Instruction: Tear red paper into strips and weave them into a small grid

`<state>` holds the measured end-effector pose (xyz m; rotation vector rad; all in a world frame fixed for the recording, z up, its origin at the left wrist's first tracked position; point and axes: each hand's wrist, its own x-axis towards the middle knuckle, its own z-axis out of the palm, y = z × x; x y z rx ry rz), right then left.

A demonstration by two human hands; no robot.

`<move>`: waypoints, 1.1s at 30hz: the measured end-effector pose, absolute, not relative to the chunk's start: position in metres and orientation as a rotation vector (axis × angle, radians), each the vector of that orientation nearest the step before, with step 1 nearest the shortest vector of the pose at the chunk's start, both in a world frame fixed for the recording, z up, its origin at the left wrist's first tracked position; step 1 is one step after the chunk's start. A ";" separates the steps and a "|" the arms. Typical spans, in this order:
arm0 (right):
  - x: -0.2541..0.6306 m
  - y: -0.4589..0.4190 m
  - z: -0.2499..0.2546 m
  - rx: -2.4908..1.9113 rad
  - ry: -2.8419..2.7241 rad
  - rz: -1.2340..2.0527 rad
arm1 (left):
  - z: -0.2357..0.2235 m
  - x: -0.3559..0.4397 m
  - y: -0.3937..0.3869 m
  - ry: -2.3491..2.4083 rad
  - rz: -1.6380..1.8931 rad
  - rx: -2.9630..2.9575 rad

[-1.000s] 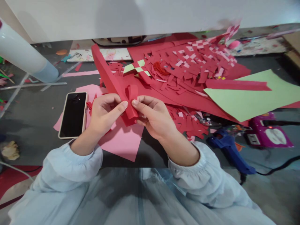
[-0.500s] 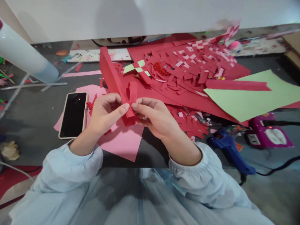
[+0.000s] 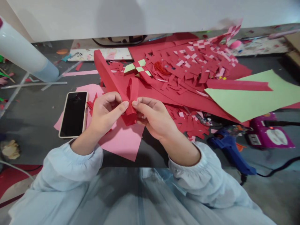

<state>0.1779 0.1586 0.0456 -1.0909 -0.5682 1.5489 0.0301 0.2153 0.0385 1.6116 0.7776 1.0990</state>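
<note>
Between my hands is a red paper strip (image 3: 108,73), folded over, with one long end rising to the upper left and a loop standing beside it. My left hand (image 3: 106,112) pinches it from the left, thumb on top. From the right, my right hand (image 3: 153,115) pinches the same strip close to the left thumb, its other fingers curled beneath and partly hidden. Below them lies a sheet of pink paper (image 3: 122,143). Just past the hands sits a small woven piece of green and red paper (image 3: 140,66).
A phone (image 3: 73,114) lies left, partly on the pink paper. Red paper scraps (image 3: 185,65) are heaped behind. At right are a green sheet (image 3: 253,97), a blue glue gun (image 3: 231,150) with its cord and a purple power box (image 3: 272,132). A white bottle (image 3: 25,50) leans at far left.
The strip's long upper end has tilted further left and down a little. Both hands keep their pinch in nearly the same place.
</note>
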 end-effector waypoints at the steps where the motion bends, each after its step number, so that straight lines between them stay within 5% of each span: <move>1: 0.178 0.159 0.046 -1.095 -0.564 1.550 | 0.039 0.030 0.215 0.781 1.101 1.611; 33: 0.182 0.158 0.041 -0.997 -0.608 1.536 | 0.045 0.030 0.215 0.774 1.049 1.645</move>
